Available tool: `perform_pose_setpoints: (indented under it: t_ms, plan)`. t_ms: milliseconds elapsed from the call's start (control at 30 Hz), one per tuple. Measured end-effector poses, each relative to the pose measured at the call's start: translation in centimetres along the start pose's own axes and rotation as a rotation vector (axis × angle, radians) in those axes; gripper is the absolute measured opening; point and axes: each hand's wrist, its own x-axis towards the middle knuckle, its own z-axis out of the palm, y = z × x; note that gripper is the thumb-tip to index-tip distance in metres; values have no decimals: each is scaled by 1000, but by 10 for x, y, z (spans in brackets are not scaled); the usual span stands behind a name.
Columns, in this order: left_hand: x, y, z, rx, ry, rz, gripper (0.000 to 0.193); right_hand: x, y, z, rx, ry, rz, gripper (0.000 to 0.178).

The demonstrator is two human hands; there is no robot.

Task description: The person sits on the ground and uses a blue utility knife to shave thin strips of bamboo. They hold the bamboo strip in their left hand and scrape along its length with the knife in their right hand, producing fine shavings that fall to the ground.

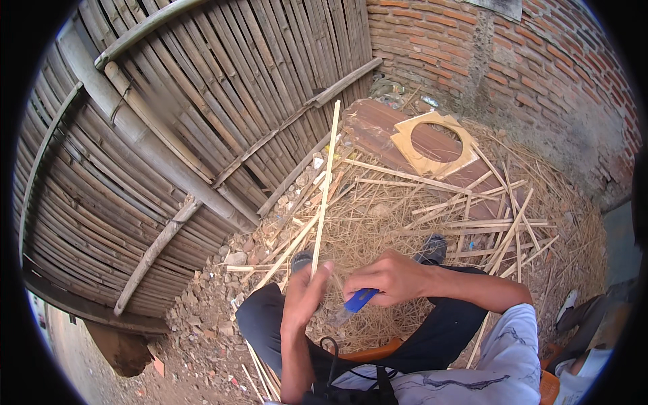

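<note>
Left hand (305, 297) grips bamboo strip (325, 185), apparently.

Pale yellow bamboo strip (325, 185); blue-handled knife (359, 299); tan plywood ring cut-out (432, 143) on reddish-brown board (378, 128); grey-brown bamboo fence (182, 128); red brick wall (513, 61); straw-coloured shavings (405, 223); black trousers (445, 331).

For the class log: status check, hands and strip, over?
Left hand gripping long bamboo strip, held upright. Right hand holding blue-handled knife beside the strip's lower end. Shavings and offcuts piled on the ground ahead; nothing blocking.
</note>
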Motion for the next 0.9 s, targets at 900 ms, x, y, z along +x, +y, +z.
perform_pose_setpoints:
  t_ms: [900]
  plan:
    - [-61,36,31,392,110,468,27,10,-9,-29,-541,409,21,34]
